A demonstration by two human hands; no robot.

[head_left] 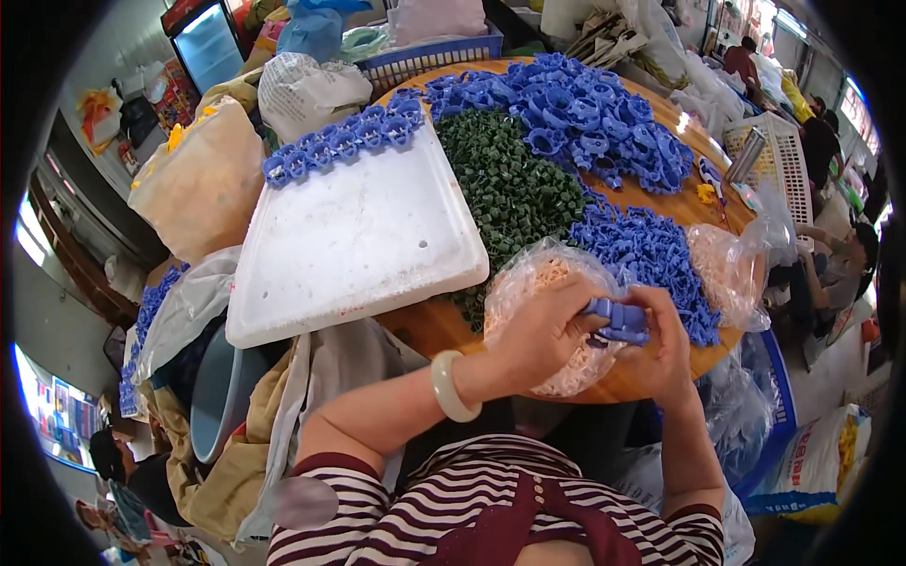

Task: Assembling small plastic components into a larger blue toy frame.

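Note:
Both hands meet over the near edge of a round wooden table. A blue moulded plastic piece sits between them. My right hand curls round its right side, and the fingers of my left hand close against its left end. Beneath my hands lies an open clear plastic bag of small peach-coloured pieces. Just beyond is a heap of small blue plastic parts. A pile of small dark green pieces lies farther left. Larger hollow blue parts are heaped at the back.
A white foam board rests at the left, with a row of blue pieces along its far edge. Another bag of peach pieces lies right. A blue basin stands lower left, a white crate far right. Other people sit around.

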